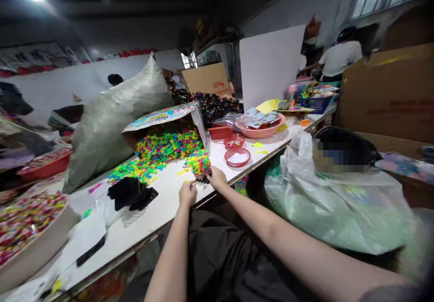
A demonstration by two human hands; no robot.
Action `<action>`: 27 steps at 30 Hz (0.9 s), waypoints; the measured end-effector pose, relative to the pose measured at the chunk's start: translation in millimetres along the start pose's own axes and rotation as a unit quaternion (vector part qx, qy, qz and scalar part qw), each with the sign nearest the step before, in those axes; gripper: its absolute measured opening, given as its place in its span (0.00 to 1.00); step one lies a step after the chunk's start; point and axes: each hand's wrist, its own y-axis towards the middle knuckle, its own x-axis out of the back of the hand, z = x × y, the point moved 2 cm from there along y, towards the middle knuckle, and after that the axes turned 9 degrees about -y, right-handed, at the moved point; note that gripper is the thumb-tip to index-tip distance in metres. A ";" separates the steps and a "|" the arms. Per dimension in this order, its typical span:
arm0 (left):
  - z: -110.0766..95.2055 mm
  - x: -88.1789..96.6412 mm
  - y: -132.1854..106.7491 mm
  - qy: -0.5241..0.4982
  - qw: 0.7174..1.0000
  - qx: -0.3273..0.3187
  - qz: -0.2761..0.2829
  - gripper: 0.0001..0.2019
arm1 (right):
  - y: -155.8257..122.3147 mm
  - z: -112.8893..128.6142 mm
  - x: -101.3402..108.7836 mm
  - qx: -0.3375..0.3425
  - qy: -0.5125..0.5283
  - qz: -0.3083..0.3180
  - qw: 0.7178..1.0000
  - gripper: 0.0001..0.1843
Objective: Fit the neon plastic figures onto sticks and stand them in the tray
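At the grip, plastic for the small pieces (197, 162); around it, smooth finish on the tabletop (169, 191). Beyond, cardboard for the box (198, 117), glossy plastic for the sack (117, 107).

On the near side of the worktop (169, 177), my lap (220, 257) is covered in loose, plain dark cloth, almost black with a faint brownish cast, gathered into soft folds and creases. Farthest from that worktop, the edge of a grey sleeve (386, 294) shows blurred on my right arm (288, 238). Nearest it, my fingers (187, 188) are bare, slim and rounded.
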 end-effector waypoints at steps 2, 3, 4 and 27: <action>-0.4 0.1 -0.9 -0.001 1.000 0.002 -0.002 0.16 | -0.9 -0.7 -0.2 0.000 0.001 0.003 1.000 0.14; -0.6 0.2 -1.4 -0.002 1.000 0.003 -0.003 0.16 | -1.2 -1.0 -0.3 0.000 0.001 0.005 1.000 0.14; -0.9 0.3 -1.9 -0.002 1.000 0.003 -0.003 0.16 | -1.5 -1.3 -0.5 -0.001 0.001 0.006 1.000 0.14; -2.5 3.4 -8.0 -0.061 0.998 0.006 -0.026 0.17 | -1.1 4.4 -12.7 -0.019 -0.047 -0.097 0.994 0.10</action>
